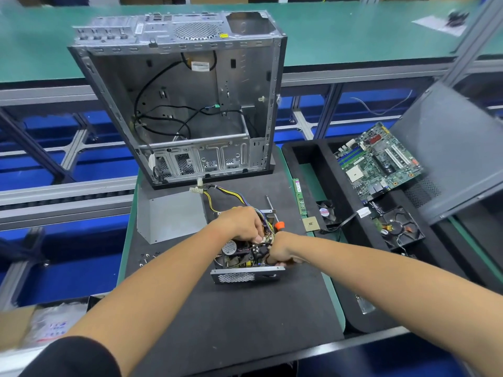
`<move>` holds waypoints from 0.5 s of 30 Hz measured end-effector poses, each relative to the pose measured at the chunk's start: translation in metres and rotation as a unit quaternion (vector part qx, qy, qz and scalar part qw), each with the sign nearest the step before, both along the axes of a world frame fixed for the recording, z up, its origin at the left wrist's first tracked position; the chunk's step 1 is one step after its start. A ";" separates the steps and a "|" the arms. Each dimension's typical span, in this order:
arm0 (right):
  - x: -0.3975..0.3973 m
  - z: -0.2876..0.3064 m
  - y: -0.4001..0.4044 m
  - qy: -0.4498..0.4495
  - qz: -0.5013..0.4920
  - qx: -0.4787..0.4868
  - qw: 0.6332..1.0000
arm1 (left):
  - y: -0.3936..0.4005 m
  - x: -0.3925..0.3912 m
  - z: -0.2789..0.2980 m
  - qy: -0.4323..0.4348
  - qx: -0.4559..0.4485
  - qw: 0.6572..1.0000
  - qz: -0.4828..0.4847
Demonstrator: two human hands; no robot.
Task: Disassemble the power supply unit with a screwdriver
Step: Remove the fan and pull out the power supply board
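Note:
The opened power supply unit (246,263) lies on the black mat, its fan, circuit board and wire bundle exposed, its perforated metal side facing me. My left hand (242,223) reaches into the top of it, fingers curled onto parts near the wires. My right hand (280,251) grips the unit's right side at the edge, fingers curled inside. A screwdriver (273,213) with an orange handle lies on the mat just behind the unit, held by neither hand. The unit's grey metal cover (170,216) lies to the left.
An empty computer case (187,104) stands open behind the unit. Several loose screws (147,258) lie on the mat at left. At right lie a RAM stick (299,197), a CPU (310,223), a small fan (326,213), a motherboard (378,161), a hard drive (400,231) and a side panel (451,148).

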State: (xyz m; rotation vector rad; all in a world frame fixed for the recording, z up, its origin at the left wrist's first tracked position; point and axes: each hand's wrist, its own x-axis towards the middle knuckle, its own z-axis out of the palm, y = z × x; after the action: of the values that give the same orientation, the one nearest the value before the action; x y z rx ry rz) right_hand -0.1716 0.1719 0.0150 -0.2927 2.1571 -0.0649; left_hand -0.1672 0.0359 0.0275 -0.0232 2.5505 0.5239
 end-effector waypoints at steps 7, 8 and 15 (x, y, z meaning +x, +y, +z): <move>0.003 0.002 -0.003 0.029 0.014 0.023 0.999 | 0.000 0.001 0.001 0.003 0.006 1.000 -0.001; 0.002 0.002 -0.002 0.027 -0.002 0.015 1.000 | 0.000 0.001 0.001 0.003 0.007 1.000 -0.002; 0.001 0.004 -0.004 -0.040 -0.041 0.015 0.998 | 0.001 0.003 0.002 0.005 0.000 1.000 0.002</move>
State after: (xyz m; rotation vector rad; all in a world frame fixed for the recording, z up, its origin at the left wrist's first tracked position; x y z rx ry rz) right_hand -0.1705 0.1684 0.0187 -0.1805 2.0888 -0.0892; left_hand -0.1641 0.0365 0.0298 -0.0268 2.5601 0.5271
